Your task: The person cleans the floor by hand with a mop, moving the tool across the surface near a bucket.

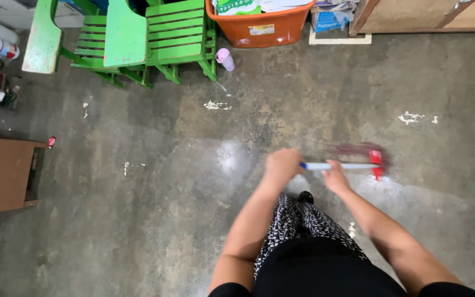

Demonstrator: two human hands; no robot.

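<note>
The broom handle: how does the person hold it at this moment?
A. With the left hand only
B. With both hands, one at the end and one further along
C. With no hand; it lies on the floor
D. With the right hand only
B: the left hand grips the end of the white broom handle, and the right hand holds it further along, toward the red broom head.

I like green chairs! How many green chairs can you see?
2. One green chair stands at the top left, and the other green chair is right beside it, next to the orange tub. More may be hidden beyond the top edge.
</note>
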